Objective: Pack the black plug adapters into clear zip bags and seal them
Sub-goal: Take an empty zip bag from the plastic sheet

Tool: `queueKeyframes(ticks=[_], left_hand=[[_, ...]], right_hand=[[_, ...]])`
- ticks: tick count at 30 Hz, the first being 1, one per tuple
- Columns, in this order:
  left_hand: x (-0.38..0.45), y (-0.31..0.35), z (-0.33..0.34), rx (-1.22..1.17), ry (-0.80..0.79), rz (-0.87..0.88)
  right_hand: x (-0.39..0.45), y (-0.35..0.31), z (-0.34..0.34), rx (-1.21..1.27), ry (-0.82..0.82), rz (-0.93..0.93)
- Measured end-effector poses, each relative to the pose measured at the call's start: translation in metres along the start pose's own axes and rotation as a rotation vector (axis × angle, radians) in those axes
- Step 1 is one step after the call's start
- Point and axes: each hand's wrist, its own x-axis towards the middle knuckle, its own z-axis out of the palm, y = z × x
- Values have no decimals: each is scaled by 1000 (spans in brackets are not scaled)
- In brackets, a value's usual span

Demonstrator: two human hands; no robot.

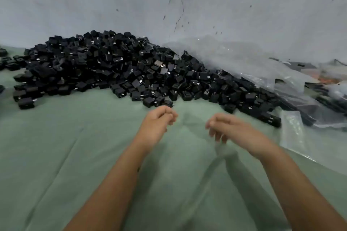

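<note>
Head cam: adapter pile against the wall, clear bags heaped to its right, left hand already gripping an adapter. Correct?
Not quite. In the head view the left hand grips no adapter; its fingers hang loosely curled above the green cloth, just short of the adapter pile. The rest stands: the pile lies against the wall, clear bags heaped to its right.

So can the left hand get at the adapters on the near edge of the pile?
Probably yes: the left hand hovers over bare green cloth just short of the pile, with nothing between them.

Both forearms are bare, the left forearm (116,180) bearing a small dark mark.
</note>
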Motion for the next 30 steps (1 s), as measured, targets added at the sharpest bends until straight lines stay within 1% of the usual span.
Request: queueKeyframes(ticks=[2, 3, 5, 6, 8, 9, 11, 14, 17, 19, 21, 22, 24, 26, 28, 29, 30], left_hand=[[32, -1, -4, 10, 133, 22], [49, -6, -6, -2, 189, 21], [71, -20, -12, -18, 282, -2], [75, -30, -13, -13, 317, -16], [78, -49, -17, -36, 373, -50], [82, -56, -19, -69, 390, -48], [89, -61, -21, -98, 402, -74], [94, -61, -18, -79, 402, -95], [95, -62, -16, -52, 403, -103], [96, -63, -17, -38, 408, -101], [97, -62, -16, -27, 406, -102], [97, -62, -16, -21, 408, -105], [97, -61, -15, -20, 411, -109], [96, -59, -15, -28, 404, -105], [95, -58, -15, -31, 390, -99], [95, -57, -15, -29, 382, -95], [94, -56, -15, -26, 379, -94]], right_hand=[[41, 6, -19, -22, 400, 5], [64, 11, -33, -33, 534, 13], [101, 17, -58, -146, 660, 23], [120, 24, -72, -258, 690, 37], [152, 32, -98, -495, 718, 105], [167, 33, -110, -555, 728, 137], [194, 32, -129, -615, 722, 166], [235, 32, -143, -711, 650, 192], [266, 31, -151, -711, 554, 341], [274, 37, -157, -678, 531, 461], [274, 44, -159, -640, 580, 529], [270, 46, -157, -619, 641, 536], [257, 47, -150, -602, 838, 497], [239, 47, -141, -651, 1077, 400], [215, 47, -128, -699, 1300, 247], [201, 46, -117, -714, 1379, 149], [188, 46, -105, -740, 1419, 56]])
